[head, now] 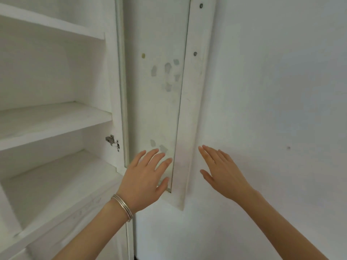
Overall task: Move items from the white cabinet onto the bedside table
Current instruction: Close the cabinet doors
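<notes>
Cabinet [56,117] left, its open door [159,91] against the wall [272,91] right.

The open wooden cabinet [56,117] is white throughout, shelves included. Its glass-panelled door [155,91] is white-framed, the pane blotched with grey smudges, perhaps tape residue. A silver banded bracelet [123,207] circles one wrist. The wall [272,91] is plain white.

Three shelves are seen in the open white cabinet [56,81]: an upper shelf [56,25], a middle shelf [52,122] and a lower shelf [56,188], each shown bare
</notes>
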`<act>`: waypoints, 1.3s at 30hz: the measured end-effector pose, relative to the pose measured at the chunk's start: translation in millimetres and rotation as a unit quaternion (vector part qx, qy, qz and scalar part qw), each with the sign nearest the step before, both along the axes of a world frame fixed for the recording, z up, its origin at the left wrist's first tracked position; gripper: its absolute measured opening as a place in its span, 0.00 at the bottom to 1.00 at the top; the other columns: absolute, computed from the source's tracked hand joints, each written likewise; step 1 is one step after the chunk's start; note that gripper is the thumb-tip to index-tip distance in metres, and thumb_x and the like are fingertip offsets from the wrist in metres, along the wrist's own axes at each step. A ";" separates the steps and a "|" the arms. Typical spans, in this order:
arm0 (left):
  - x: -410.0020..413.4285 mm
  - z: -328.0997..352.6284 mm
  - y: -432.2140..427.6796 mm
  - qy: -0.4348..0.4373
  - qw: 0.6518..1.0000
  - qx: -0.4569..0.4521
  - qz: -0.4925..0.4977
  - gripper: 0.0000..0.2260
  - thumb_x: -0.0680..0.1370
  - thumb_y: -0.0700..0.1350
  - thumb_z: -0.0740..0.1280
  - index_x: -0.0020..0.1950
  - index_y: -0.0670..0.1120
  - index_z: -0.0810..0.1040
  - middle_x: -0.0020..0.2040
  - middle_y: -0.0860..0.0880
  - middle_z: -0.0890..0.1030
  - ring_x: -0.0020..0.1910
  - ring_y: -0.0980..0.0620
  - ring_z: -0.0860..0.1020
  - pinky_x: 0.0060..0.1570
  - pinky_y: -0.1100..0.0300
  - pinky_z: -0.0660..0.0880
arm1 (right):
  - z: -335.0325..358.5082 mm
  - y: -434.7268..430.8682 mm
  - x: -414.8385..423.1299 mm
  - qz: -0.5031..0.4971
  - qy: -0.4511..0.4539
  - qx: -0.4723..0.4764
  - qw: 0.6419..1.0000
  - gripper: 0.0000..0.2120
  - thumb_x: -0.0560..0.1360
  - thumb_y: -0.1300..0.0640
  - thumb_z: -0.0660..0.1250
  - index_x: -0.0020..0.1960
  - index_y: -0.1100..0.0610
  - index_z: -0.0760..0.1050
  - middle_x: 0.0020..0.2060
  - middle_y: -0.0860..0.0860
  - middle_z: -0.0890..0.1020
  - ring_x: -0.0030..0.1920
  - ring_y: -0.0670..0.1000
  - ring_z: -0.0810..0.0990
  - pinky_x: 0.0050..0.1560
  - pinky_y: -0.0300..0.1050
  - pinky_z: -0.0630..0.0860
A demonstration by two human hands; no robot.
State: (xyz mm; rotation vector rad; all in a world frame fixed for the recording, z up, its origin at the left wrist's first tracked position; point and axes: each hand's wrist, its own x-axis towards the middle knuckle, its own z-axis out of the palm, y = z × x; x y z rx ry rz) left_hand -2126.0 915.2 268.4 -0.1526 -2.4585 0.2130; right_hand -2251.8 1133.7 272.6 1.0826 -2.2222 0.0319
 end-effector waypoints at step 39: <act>191.4 3.2 -149.2 0.007 0.976 0.012 0.219 0.19 0.76 0.52 0.57 0.61 0.45 0.77 0.57 0.46 0.79 0.60 0.44 0.75 0.58 0.51 0.67 | 3.5 -189.6 150.6 0.312 -0.012 -0.076 0.947 0.26 0.74 0.56 0.58 0.71 0.62 0.63 0.63 0.58 0.73 0.55 0.50 0.70 0.52 0.45 0.74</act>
